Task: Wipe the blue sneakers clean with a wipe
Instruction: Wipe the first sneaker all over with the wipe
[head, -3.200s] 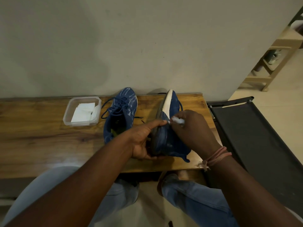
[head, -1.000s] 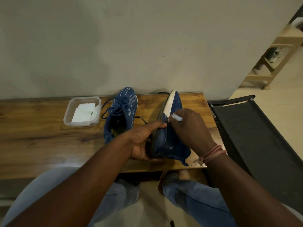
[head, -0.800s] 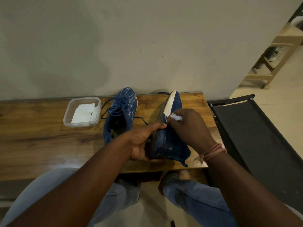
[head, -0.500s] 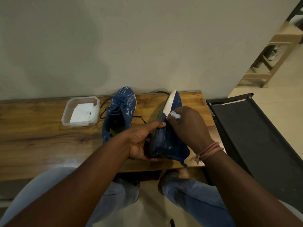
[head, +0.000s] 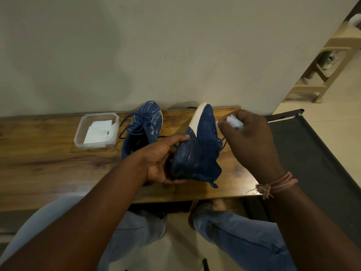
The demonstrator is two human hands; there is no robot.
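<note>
a wooden table (head: pixel 48 169) is seen across the middle of the frame, set against a plain wall (head: pixel 136 45). a dark fabric-covered frame (head: pixel 312 163) is located at the right edge, just beside the table end. a beige plastic stool (head: pixel 322 75) is visible in the upper right corner.

one blue sneaker (head: pixel 199 145) is held tilted on its side at the centre of the frame, sole turned to the left, white toe edge pointing toward the wall. it is gripped from the sole side by the left hand (head: pixel 162 159), thumb over the upper rim, fingers curled beneath the heel.

the second blue sneaker (head: pixel 144 126) is set upright on the table, left of centre, laces loose.

the right hand (head: pixel 248 141) is held just right of the tilted sneaker, fingers curled around a crumpled white wipe (head: pixel 234 121); contact between wipe and sneaker cannot be determined.

a clear plastic container (head: pixel 96 131) with folded white wipes is placed left of the second sneaker.
</note>
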